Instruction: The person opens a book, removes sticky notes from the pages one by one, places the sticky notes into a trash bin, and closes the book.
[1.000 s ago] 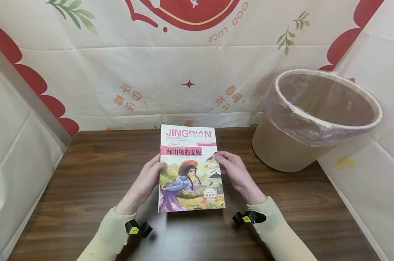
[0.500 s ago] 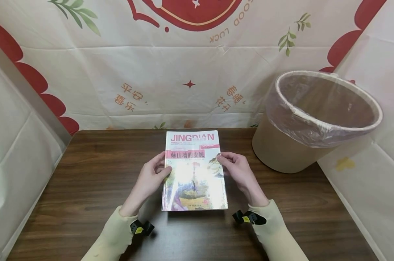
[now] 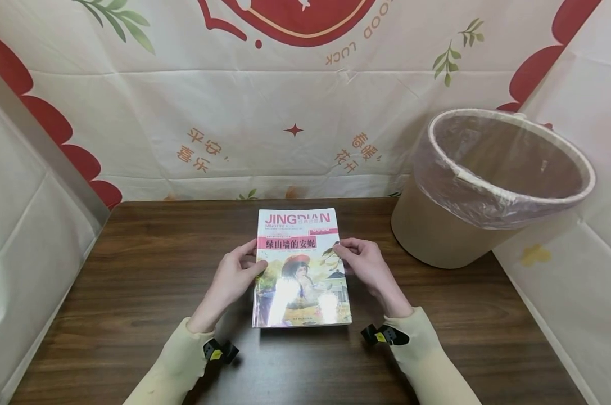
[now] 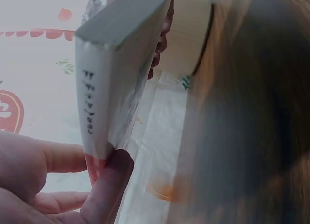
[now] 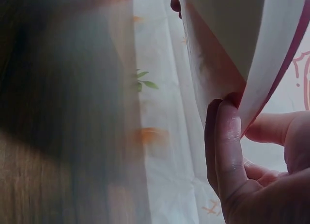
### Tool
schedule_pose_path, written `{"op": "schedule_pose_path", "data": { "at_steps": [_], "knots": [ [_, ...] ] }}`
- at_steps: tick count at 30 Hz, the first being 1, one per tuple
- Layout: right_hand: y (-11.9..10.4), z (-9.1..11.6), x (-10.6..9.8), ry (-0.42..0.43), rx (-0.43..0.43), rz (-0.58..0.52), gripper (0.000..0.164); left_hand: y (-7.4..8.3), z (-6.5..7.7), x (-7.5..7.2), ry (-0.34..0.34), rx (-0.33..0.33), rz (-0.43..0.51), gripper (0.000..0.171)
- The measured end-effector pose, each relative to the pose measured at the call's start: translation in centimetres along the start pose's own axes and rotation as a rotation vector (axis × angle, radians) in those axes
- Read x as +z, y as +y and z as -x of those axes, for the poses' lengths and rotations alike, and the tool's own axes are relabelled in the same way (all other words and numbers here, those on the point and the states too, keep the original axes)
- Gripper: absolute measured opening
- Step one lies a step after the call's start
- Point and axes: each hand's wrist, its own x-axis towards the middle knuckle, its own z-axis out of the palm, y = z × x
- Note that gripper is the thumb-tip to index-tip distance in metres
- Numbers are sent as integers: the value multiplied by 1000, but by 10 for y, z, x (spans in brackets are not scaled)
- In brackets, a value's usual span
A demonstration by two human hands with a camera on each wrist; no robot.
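Note:
A paperback book (image 3: pixel 305 292) with a pink-and-white illustrated front cover faces up, held slightly above the table between both hands. My left hand (image 3: pixel 232 277) grips its spine side, thumb on the front cover and fingers underneath. In the left wrist view the book's white spine (image 4: pixel 94 98) shows, pinched near its red end. My right hand (image 3: pixel 370 270) pinches the opposite, page-edge side, thumb on the cover near the upper right. Seen from the right wrist, the book's pages (image 5: pixel 213 49) fan a little apart from the cover above the fingers.
A beige wastebasket (image 3: pixel 431 225) lined with a clear plastic bag stands at the right rear of the dark wooden table (image 3: pixel 148 270). A white printed cloth (image 3: pixel 265 95) hangs behind the table, with white sides at left and right.
The book's top edge has come down toward me and the book has shifted slightly right, with glare now on its lower cover. Both hands keep their grip; the left moved slightly right.

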Motion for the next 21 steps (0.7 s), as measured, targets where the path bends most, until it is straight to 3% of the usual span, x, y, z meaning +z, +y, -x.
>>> {"op": "schedule_pose_path", "data": {
  "at_steps": [11, 21],
  "knots": [
    [10, -11, 6, -15, 12, 101, 32, -13, -14, 3, -30, -38, -104, 60],
    [21, -20, 11, -8, 18, 264, 34, -24, -21, 7, -60, -70, -117, 60]
  ]
}}
